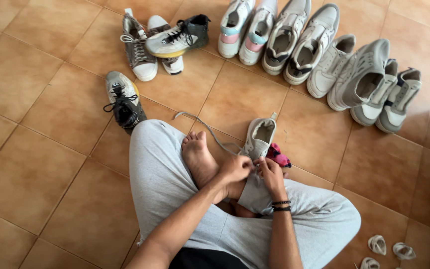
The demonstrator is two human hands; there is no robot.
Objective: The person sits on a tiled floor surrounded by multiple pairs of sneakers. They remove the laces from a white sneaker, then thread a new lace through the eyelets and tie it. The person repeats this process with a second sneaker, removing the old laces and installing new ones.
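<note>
Both hands' fingers, left hand (235, 167) & right hand (270, 172), pinched on grey sneaker (260, 137) lace (210, 132).

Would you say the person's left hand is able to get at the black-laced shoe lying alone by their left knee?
Probably yes: the black-laced shoe lies alone on bare tile beside the knee, but the left hand is busy with the grey shoe and its lace.

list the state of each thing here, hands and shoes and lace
left hand: closed on the lace at the grey shoe
right hand: fingers on the grey shoe
grey shoe: upright on the lap, partly laced
lace: loose end trailing on the floor
row of shoes: standing, unlaced
</note>
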